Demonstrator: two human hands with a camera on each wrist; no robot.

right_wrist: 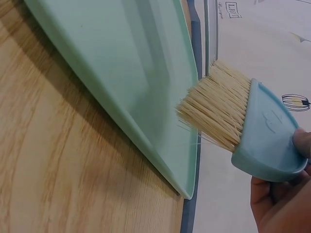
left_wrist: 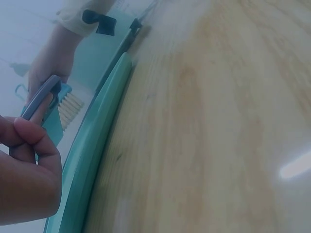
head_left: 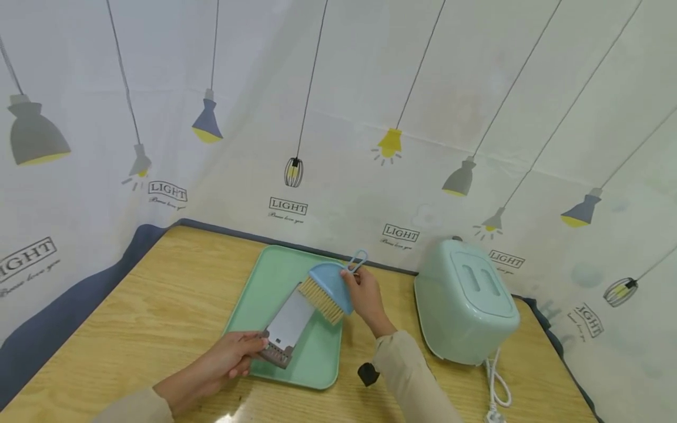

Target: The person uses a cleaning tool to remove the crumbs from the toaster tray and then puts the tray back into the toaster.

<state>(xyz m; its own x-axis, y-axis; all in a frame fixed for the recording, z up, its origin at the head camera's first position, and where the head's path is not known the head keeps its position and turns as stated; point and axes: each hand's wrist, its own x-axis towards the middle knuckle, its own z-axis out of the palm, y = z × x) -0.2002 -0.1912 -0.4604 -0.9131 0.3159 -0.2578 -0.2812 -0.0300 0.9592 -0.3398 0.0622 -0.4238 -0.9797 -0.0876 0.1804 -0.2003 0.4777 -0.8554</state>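
The left hand (head_left: pixel 235 354) pinches one end of a flat, grey, metal-looking plate (head_left: pixel 290 320), likely leaving its face clear for the blue fan-shaped plastic brush (head_left: pixel 332 279) the right hand (head_left: pixel 366 294) grips, both above a mint-green rectangular tray (head_left: pixel 328 367).

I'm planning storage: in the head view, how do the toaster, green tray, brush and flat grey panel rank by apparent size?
1. Green tray: largest outline, though partly covered.
2. Toaster.
3. Brush and flat grey panel: too alike to rank, since the bristles overlap the panel's end.
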